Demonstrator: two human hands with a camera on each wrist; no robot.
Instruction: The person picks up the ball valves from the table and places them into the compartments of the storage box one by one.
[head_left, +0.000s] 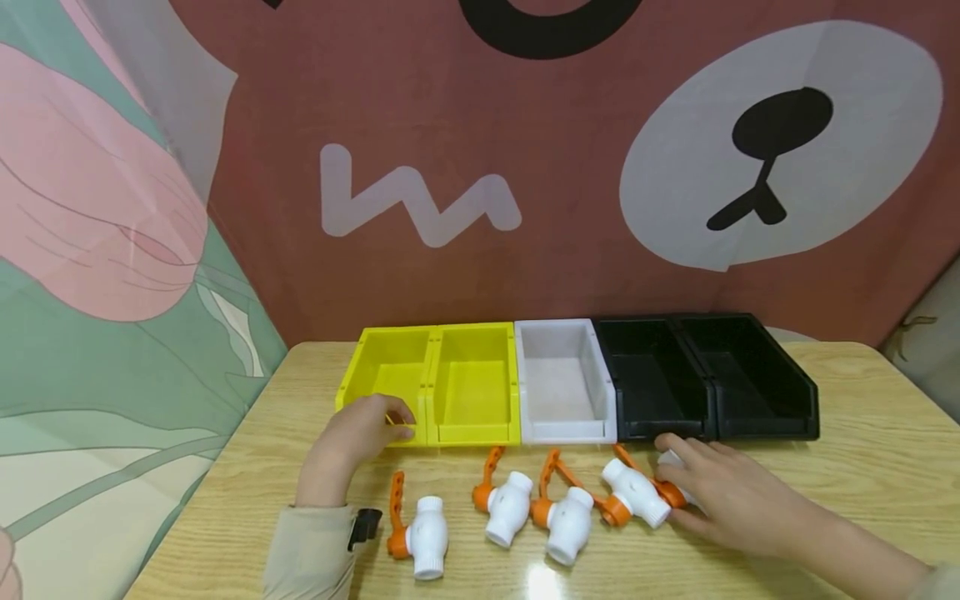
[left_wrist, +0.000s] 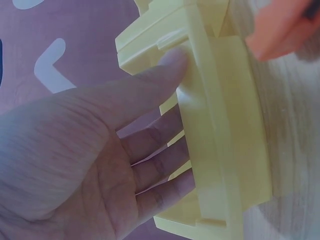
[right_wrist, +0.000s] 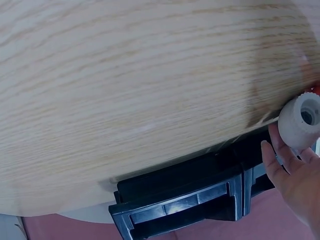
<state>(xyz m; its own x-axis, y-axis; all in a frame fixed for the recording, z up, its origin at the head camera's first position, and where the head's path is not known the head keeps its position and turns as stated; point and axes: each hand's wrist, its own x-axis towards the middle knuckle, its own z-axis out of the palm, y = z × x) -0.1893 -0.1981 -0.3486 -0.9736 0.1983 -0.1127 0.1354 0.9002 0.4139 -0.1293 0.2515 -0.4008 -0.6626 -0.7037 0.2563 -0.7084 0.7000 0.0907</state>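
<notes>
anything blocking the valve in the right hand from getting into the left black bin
Nothing loose shows between them. Only fingers of the right hand and the front wall of the left black bin stand on that side of the held valve; the neighbouring valve lies leftward, not between.

The person wore a lt. beige L sleeve [head_left: 307, 554], its cuff ending approx. at the wrist, w/ a few soft folds in the fabric. A sm. blk. piece [head_left: 365, 528], angular in outline, sat at the cuff's edge on the side toward the R arm; its exact type was too sm. to tell. The R sleeve [head_left: 939, 583] showed only as a pale beige bit in the btm. right corner of the head view; the R forearm [head_left: 847, 537] was bare up to there. L hand [head_left: 367, 429] & R hand [head_left: 727, 496] were both bare, w/ creases lining the L palm [left_wrist: 95, 195].
</notes>
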